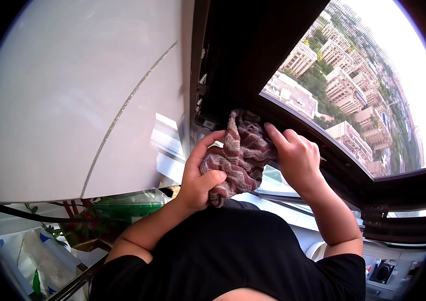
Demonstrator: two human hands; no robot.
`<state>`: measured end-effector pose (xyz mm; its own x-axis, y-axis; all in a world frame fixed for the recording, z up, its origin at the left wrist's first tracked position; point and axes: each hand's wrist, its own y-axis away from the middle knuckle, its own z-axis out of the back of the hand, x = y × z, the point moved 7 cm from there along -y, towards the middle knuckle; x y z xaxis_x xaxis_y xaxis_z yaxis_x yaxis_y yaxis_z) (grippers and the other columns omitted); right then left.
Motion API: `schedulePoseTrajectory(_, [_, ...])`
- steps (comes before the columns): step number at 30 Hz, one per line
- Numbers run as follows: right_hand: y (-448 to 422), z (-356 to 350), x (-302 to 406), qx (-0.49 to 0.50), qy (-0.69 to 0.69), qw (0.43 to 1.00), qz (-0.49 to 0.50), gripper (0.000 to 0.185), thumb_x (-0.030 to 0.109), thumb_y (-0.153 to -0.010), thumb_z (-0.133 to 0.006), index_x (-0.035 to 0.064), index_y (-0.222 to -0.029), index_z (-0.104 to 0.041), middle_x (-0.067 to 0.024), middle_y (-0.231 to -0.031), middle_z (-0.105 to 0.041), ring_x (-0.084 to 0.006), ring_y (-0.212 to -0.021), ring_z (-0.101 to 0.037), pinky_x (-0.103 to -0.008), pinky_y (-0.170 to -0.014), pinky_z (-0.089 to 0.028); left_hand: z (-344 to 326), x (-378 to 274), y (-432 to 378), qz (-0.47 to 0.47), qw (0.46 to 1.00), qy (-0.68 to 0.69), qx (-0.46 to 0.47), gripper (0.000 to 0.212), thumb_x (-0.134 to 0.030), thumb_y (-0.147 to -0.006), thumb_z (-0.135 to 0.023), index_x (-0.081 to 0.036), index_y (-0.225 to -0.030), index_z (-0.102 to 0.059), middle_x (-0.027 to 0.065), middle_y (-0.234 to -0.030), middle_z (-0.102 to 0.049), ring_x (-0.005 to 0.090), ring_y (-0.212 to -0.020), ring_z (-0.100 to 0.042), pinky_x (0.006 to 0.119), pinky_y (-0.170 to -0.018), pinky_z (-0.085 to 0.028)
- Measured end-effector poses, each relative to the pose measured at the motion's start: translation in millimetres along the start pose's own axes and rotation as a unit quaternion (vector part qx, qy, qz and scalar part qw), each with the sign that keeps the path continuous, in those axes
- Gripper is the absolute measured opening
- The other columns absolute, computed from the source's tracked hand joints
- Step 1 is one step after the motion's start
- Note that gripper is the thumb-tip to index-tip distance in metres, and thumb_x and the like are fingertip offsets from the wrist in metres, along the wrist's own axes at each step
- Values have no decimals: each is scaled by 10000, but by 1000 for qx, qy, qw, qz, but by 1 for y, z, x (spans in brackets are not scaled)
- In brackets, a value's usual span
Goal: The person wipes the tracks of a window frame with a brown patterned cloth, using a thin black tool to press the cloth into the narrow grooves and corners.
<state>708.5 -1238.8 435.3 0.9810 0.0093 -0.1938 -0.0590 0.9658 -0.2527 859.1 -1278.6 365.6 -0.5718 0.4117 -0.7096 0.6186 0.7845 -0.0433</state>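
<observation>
A crumpled cloth (241, 156) with brown and grey ribs hangs bunched between my two hands, in front of a dark window frame (311, 131). My left hand (200, 175) grips its lower left part, with the thumb on top and the index finger curled round behind. At the cloth's upper right edge, my right hand (297, 150) holds it, with the index finger stretched along the rim; the fingertips under the cloth are partly hidden.
White tiles (66, 94) with a grey joint fill the left. Beyond a window screen (348, 90) stand buildings and trees. Plants (53, 231), a green plastic package (130, 207) and bags lie at lower left. A black device (382, 271) is at lower right.
</observation>
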Motion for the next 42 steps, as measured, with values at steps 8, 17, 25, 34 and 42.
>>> schedulePoseTrajectory(8, [-34,0,33,-14,54,998,19,368,138,-752,-553,140,-1116,-610,-25,-708,-556,-160,-606,-610,-275,-482,-479,-3,-3,-1,-21,999,-41,7,679,28,-696,-485,-9,-1360,-347,103,-1207,-498,140,-1054,-510,282,-940,-405])
schedulePoseTrajectory(17, [-26,-2,25,34,45,998,6,385,118,-767,-552,125,-1149,-603,-47,-722,-584,-185,-626,-635,-295,-508,-504,-13,17,-7,58,998,-17,9,676,85,-713,-451,-24,-1372,-350,100,-1223,-496,129,-1046,-511,250,-913,-417])
schedulePoseTrajectory(25, [36,13,-35,23,28,998,-43,438,53,-732,-564,179,-1150,-599,-32,-671,-521,-209,-585,-602,-327,-505,-487,-46,38,-24,126,992,2,23,730,45,-682,-440,-1,-1393,-282,173,-1223,-499,226,-1065,-544,340,-939,-445])
schedulePoseTrajectory(34, [-2,50,-3,-79,-21,995,50,428,106,-728,-593,161,-1152,-600,-4,-671,-507,-155,-585,-589,-283,-457,-459,-51,51,-24,109,994,8,9,702,59,-694,-431,13,-1381,-293,144,-1138,-523,173,-955,-564,277,-826,-477])
schedulePoseTrajectory(42, [-30,11,24,37,121,987,100,375,148,-794,-570,116,-1167,-591,-31,-724,-572,-160,-616,-622,-257,-495,-484,-45,50,-17,70,997,8,-35,646,57,-676,-421,20,-1319,-368,161,-1163,-511,233,-1061,-534,340,-908,-457])
